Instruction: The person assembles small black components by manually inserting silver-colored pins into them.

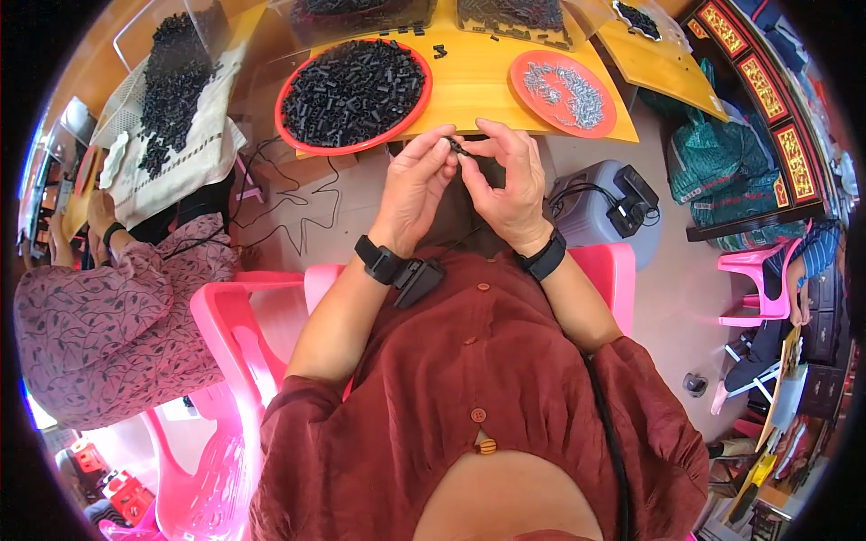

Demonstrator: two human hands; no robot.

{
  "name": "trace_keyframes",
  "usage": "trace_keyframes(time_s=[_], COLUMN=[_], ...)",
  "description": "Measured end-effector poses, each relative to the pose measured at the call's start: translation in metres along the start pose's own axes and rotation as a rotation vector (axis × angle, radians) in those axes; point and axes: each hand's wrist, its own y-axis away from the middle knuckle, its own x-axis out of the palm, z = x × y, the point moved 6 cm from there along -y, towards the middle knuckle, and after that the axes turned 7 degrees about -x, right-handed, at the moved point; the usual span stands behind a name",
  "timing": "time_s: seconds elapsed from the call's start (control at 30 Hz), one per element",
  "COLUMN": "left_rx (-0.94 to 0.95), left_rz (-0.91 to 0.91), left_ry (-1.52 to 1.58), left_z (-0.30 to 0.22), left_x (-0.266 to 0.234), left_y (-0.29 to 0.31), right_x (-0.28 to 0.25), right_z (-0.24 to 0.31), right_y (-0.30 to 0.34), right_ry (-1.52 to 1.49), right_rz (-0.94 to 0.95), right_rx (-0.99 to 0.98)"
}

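Note:
My left hand (418, 183) and my right hand (507, 187) meet in front of the yellow table's near edge. Pinched between their fingertips is a small black plastic part (457, 146), mostly covered by the fingers. Just beyond my left hand, a red round tray (428, 101) is heaped with small black plastic pieces (352, 90). A second, orange-red tray (599, 124), past my right hand, bears loose silvery metal pieces (585, 106). A few black pieces (439, 51) lie on the table between the trays.
Clear bins of dark pieces (514, 16) stand at the table's (469, 99) far side. On the left, a person in a patterned top (126, 316) sits by a cloth-covered table (194, 153) with a black heap. A grey container (622, 234) with cables and green bags (722, 162) are on the right.

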Motion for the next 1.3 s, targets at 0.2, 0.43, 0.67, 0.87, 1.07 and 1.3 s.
trace_keyframes(time_s=[0.2, 0.43, 0.67, 0.87, 1.07, 1.3], left_rx=[0.004, 0.059, 0.021, -0.024, -0.104, -0.176], left_rz=[-0.009, -0.050, -0.047, -0.034, 0.023, 0.049], left_ry=[-0.013, -0.113, -0.068, -0.094, -0.128, -0.142], left_z=[-0.002, -0.004, 0.002, -0.001, -0.004, -0.001], left_x=[0.004, 0.002, -0.001, -0.001, -0.001, 0.002], left_y=[0.001, 0.001, 0.001, 0.000, -0.001, 0.000], right_x=[0.002, 0.007, 0.010, 0.004, 0.000, 0.004], right_z=[-0.006, -0.009, -0.010, -0.006, -0.010, -0.016], right_y=[0.006, 0.012, 0.016, 0.007, -0.014, -0.023], right_ry=[-0.061, -0.153, -0.158, 0.011, -0.017, -0.140], right_rz=[-0.028, -0.061, -0.066, 0.027, 0.211, 0.498], right_rx=[0.089, 0.198, 0.141, 0.021, 0.064, -0.001])
